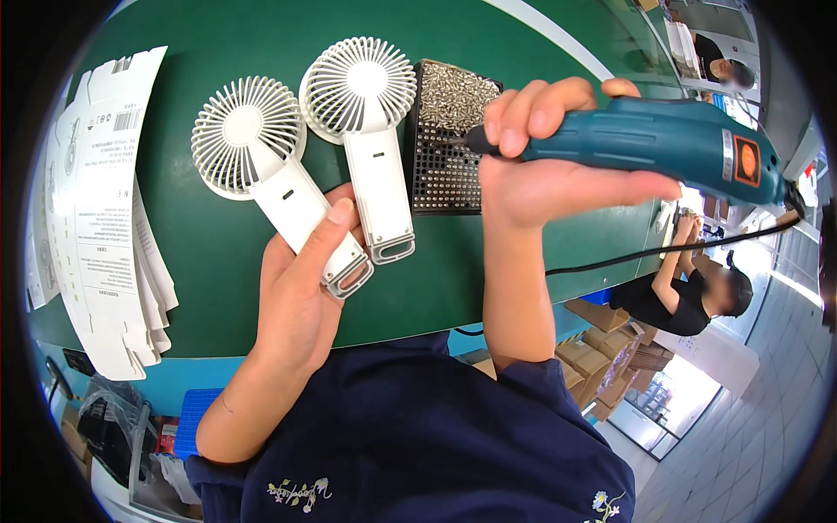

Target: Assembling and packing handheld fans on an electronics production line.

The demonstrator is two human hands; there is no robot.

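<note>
My left hand [301, 283] is closed round the handle of a white handheld fan [277, 187], its thumb lying across the front. Beside it, to the right, a second white handheld fan [373, 161] lies on the green table. In my right hand [545, 161] is a teal electric screwdriver [628, 135], held level with its black nose toward the left. The nose is over the right side of a black screw tray [436, 199]. Loose silver screws [453, 96] are heaped in the tray's far part, and others stand in rows of holes in its near part.
Flattened white printed cartons [100, 209] are stacked at the table's left. A black cord [663, 250] runs from the screwdriver across the right side. Below the green table [418, 301] are a blue crate [196, 418] and brown boxes [584, 362]. A co-worker [689, 292] sits at the right.
</note>
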